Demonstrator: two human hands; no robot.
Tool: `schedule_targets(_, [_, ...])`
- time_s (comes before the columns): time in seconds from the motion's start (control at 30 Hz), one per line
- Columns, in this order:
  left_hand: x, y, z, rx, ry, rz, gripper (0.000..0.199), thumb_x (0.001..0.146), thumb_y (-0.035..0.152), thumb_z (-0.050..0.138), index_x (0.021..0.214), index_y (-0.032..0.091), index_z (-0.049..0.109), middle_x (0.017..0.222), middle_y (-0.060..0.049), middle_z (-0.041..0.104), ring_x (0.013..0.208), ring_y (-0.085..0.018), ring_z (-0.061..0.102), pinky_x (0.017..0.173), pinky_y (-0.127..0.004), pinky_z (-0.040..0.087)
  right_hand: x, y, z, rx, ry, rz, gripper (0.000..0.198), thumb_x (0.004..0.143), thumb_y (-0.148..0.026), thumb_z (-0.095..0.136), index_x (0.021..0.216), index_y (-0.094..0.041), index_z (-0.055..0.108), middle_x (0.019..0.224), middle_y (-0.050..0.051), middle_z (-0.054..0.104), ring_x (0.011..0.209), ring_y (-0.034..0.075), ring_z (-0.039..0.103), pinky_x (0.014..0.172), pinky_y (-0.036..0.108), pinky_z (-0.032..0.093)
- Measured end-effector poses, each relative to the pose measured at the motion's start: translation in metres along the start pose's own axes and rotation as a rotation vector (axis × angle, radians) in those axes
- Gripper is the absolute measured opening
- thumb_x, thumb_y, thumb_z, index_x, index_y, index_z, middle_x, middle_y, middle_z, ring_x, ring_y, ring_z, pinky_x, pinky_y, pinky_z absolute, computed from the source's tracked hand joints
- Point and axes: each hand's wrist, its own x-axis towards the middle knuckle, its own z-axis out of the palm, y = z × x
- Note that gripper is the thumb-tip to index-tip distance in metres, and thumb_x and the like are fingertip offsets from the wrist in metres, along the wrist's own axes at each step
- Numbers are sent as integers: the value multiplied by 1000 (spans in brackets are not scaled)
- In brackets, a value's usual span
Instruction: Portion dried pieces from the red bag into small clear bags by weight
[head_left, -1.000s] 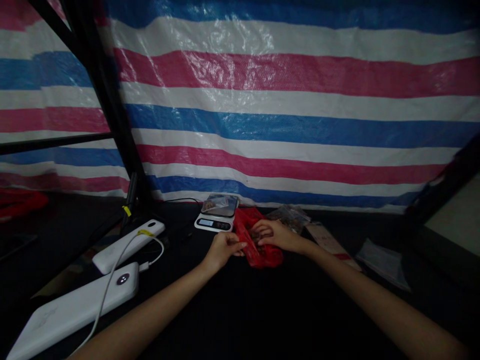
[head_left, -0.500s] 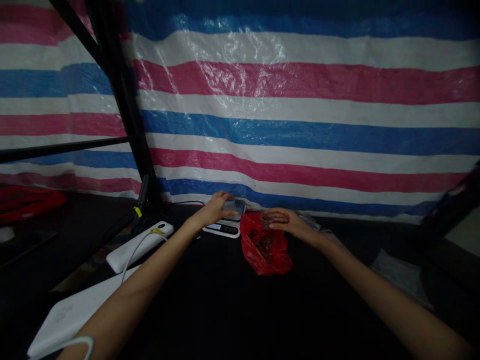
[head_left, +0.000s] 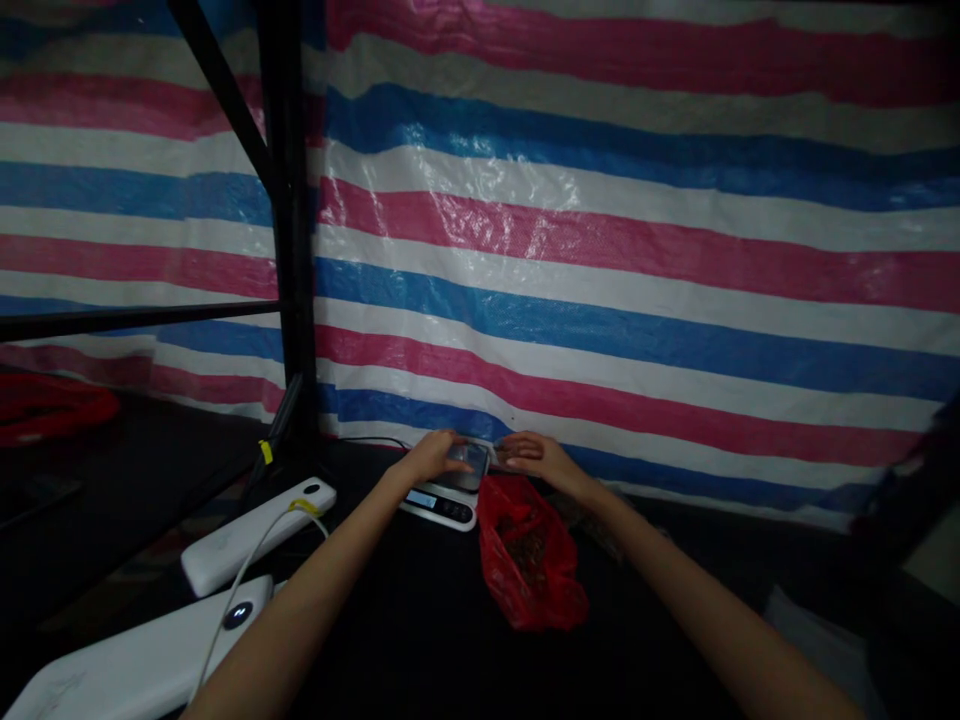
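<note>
A small digital scale (head_left: 439, 507) with a lit display and a grey weighing plate (head_left: 471, 470) stands at the back of the black table. My left hand (head_left: 435, 456) is at the plate's left side, thumb and fingers apart, with nothing visible in it. At the right rear of the scale, my right hand (head_left: 541, 460) has its fingers round a small clear cup (head_left: 498, 454); the cup's contents are too dark to make out. In front of that hand lies an open red plastic bag (head_left: 534, 590) holding small brown pieces (head_left: 527, 556).
On the left lie two white power banks (head_left: 259, 535) (head_left: 142, 650) with a white cable (head_left: 240, 575). Behind them rises a black metal frame (head_left: 289, 250). A striped plastic sheet (head_left: 600, 300) hangs behind the table. Clear plastic bags (head_left: 817, 640) lie at right.
My right hand has moved left with the clear cup, from above the red bag to beside the scale's plate. My left hand stays by the scale. The camera view has tilted upward.
</note>
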Motion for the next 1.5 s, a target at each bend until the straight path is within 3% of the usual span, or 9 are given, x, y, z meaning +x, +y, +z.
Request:
schedule_targets(0.13, [-2,0,-8,-304,48,-12,44,66,46,62,96,13,65,94,-7,66,88,-20,58,79,-26,41,19,-2,5,-133,34,-70,38,57,-25,71,91,-15,58,89,7,65,84,19,62,81,36,46])
schedule_targets(0.27, [-1,6,-10,-679,-2,-26,47,65,42,63,99,9,63,95,-9,66,87,-20,59,79,-28,43,29,-16,13,-489,58,-227,31,66,-19,64,96,-15,58,93,6,65,87,18,60,82,34,44])
schedule_targets(0.37, [0,9,-8,-827,-26,-28,50,66,40,64,103,7,61,96,-11,66,84,-20,60,78,-30,44,31,-33,19,-783,25,-344,32,70,-17,61,102,-16,56,99,7,63,92,19,57,82,32,41])
schedule_targets(0.6, [0,9,-7,-949,64,-33,46,66,37,65,101,7,61,101,-11,64,93,-21,59,88,-33,40,27,-68,33,-1287,-86,-539,24,78,-16,54,102,-15,54,98,8,61,95,22,53,83,37,34])
schedule_targets(1.0, [0,10,-9,-914,87,-35,44,66,39,65,96,7,63,94,-11,66,88,-21,60,85,-34,41,17,-84,36,-1564,-200,-797,24,85,-9,37,103,-15,52,102,8,57,100,20,48,94,42,25])
schedule_targets(1.1, [-1,12,-12,-895,74,-49,49,65,41,65,101,7,61,101,-12,64,94,-22,59,88,-33,40,13,-84,27,-1586,-148,-792,26,85,-9,37,105,-16,51,106,9,57,101,21,48,93,41,26])
schedule_targets(1.23, [-3,14,-20,-703,114,-64,55,68,47,60,106,8,58,103,-12,63,95,-22,58,85,-33,42,-4,-88,-5,-1450,1,-645,28,83,-14,44,110,-16,50,111,11,56,104,24,47,90,42,29])
schedule_targets(1.4, [1,10,-18,-227,290,-14,57,70,52,55,110,12,56,105,-11,61,97,-23,56,87,-33,41,-49,-93,-55,-1040,332,-379,36,79,-27,53,113,-18,49,111,10,56,104,23,50,89,40,35])
schedule_targets(1.5, [6,3,-1,-27,219,38,58,73,54,50,113,12,53,112,-12,57,104,-24,52,91,-36,38,-77,-82,-49,-776,379,-248,36,76,-30,55,110,-19,50,105,8,59,96,19,55,84,35,40])
